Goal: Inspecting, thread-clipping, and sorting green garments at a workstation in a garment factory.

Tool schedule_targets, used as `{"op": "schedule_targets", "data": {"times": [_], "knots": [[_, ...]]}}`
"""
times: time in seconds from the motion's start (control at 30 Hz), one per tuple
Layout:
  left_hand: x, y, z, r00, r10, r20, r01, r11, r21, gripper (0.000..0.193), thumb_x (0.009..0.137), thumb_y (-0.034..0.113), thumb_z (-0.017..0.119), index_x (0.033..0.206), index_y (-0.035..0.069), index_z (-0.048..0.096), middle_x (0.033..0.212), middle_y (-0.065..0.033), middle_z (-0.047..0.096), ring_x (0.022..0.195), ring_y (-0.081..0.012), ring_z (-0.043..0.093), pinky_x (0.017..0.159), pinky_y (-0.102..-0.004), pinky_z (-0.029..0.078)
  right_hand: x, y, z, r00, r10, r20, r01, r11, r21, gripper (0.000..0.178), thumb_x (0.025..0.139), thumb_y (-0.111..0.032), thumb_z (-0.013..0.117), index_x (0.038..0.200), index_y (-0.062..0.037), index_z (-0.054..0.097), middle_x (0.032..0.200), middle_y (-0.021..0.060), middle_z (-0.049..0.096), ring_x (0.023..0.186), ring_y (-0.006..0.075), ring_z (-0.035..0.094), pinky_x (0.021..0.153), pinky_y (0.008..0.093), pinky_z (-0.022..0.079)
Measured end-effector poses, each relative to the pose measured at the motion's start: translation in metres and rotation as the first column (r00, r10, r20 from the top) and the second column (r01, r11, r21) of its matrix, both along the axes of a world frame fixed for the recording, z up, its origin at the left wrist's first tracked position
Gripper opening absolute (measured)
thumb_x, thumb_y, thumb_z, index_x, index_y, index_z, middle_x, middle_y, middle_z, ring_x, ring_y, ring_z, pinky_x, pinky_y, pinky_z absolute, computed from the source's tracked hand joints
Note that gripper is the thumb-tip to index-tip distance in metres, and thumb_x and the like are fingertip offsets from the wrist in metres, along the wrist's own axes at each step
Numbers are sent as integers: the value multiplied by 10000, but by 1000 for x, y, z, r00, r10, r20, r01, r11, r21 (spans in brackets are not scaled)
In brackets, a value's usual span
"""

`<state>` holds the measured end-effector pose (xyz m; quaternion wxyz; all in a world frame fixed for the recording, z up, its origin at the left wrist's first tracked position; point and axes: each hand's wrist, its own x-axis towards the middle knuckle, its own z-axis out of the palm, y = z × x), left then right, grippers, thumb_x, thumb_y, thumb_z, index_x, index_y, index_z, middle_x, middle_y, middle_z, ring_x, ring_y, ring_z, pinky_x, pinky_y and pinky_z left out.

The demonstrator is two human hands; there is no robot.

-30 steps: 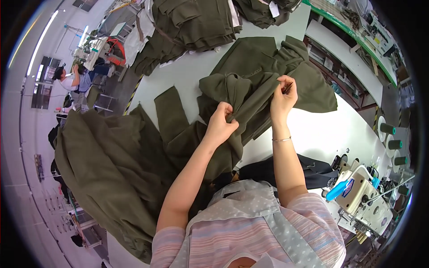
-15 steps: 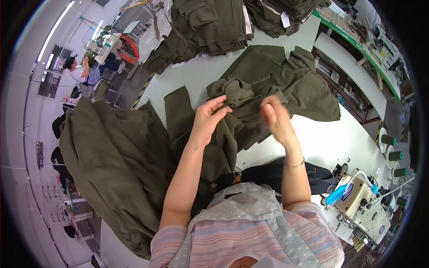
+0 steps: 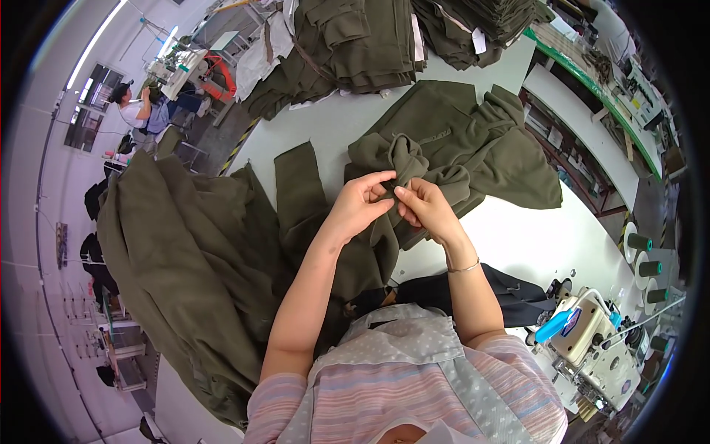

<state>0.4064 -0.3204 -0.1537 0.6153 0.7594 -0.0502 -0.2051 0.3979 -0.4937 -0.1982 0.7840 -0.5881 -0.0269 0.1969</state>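
An olive-green garment point(image 3: 436, 111) lies bunched on the white table in front of me, with a folded, rumpled part raised at its near side. At that part my left hand point(image 3: 360, 201) curls its thumb and fingers around the fabric edge. Close against it, my right hand point(image 3: 427, 207) pinches the same cloth between thumb and forefinger. The exact spot between the fingertips is small and partly hidden. A larger heap of olive-green cloth point(image 3: 192, 274) drapes along my left side, and a narrow flat strip of it point(image 3: 299, 174) lies on the table.
Stacks of folded olive pieces point(image 3: 355, 44) stand at the table's far side. An overlock sewing machine point(image 3: 592, 340) with a blue lever is at my right, near green thread cones point(image 3: 651, 270). Dark cloth point(image 3: 503, 292) lies beside my right forearm. Another person point(image 3: 134, 111) sits at the far left.
My right hand has come left and down to the cloth beside my left hand and now pinches it. My left hand has shifted slightly right and down.
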Motion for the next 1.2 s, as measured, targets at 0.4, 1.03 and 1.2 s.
{"op": "schedule_targets", "data": {"times": [0.4, 1.03, 1.2], "knots": [[11, -12, -4, 1000, -29, -6, 29, 997, 71, 484, 814, -38, 617, 1284, -2, 507, 812, 52, 510, 703, -11, 456, 645, -176, 403, 8, -13, -12, 978, 56, -201, 4, 958, 287, 215, 968, -218, 516, 827, -59, 491, 614, -14, 476, 454, 29, 322, 391, 195, 214], [-70, 63, -79, 933, -357, -41, 201, 424, 883, 272, 741, 150, 674, 971, 42, 579, 1038, -152, 575, 1000, -323, 578, 728, -388, 518, 2, 9, 8, 729, 661, -179, -361, 149, -921, 343, 598, -171, 820, 856, -67, 619, 921, 87, 599, 768, 224, 615, 611, 323, 464], [-99, 46, -130, 817, -463, 342, -238, 270, 933, 200, 769, 45, 584, 968, 43, 563, 1063, -111, 560, 1030, -314, 558, 766, -401, 530, -54, -23, -30, 794, 602, 86, -82, 245, -966, 560, 553, -166, 842, 1049, -92, 591, 1020, 104, 561, 903, 283, 608, 713, 360, 496]]}}
